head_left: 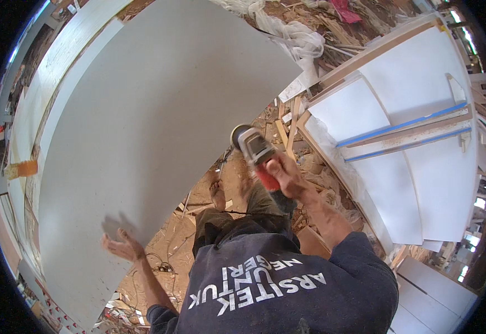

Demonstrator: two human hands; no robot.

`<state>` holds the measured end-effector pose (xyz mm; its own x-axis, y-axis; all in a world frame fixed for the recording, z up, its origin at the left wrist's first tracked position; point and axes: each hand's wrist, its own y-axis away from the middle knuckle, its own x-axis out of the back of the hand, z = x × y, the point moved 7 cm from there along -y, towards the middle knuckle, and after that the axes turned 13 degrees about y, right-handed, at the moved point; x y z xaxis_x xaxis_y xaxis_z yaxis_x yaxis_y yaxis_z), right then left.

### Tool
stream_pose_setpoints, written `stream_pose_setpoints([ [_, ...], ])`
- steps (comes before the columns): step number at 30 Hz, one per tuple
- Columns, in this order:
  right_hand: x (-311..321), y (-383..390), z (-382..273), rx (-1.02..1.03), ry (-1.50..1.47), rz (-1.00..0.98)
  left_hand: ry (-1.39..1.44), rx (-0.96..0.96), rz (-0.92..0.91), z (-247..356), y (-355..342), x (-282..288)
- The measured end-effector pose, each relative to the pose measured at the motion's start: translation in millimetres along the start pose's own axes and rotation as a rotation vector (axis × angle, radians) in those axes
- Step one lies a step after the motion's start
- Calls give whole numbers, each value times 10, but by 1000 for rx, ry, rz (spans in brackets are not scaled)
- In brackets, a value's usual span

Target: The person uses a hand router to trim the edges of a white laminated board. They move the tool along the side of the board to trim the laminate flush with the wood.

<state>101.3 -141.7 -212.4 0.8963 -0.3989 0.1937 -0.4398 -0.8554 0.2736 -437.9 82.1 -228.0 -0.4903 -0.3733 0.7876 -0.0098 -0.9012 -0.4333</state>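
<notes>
My right hand point(289, 176) is wrapped round the red body of an angle grinder point(255, 147). Its grey metal head and round disc point to the upper left, close to the edge of a large pale grey panel point(159, 94). Whether the disc touches that edge I cannot tell. Over the lower part of the panel is my left hand point(123, 246), holding nothing, its fingers apart. A shadow of the hand falls on the panel just above it.
White panels point(432, 183) with blue-edged strips lie on the right. Wood offcuts point(292, 128) and shavings litter the floor round my feet. Crumpled plastic sheeting point(298, 42) lies by the panel's far corner. A cable point(164, 266) coils near my left forearm.
</notes>
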Motion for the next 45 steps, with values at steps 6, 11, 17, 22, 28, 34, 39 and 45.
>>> stream_pose_setpoints([
  [6, 635, -271, 97, -12, 104, 23, 544, 136, -87, 1882, 131, -1237],
  [11, 1515, -651, 265, -3, 69, 159, 248, 138, -95, 2753, 134, -1563],
  [17, 2211, -941, 258, -53, -80, 184, 113, 172, -96, 2898, 127, -1541],
  [22, 1783, -720, 143, 14, 129, 13, 82, 190, -115, 2909, 113, -1551],
  [28, 1628, -715, 82, 96, 312, -20, 46, 128, -88, 2898, 110, -1580],
  [34, 2283, -993, 216, -9, -114, 146, 64, 91, -89, 3014, 100, -1577],
  [39, 2680, -959, 356, -29, -61, 267, 157, -26, -34, 2902, 147, -1491],
  [45, 2115, -592, 165, -5, 57, 112, -21, -250, -446, 3757, 997, -1580],
])
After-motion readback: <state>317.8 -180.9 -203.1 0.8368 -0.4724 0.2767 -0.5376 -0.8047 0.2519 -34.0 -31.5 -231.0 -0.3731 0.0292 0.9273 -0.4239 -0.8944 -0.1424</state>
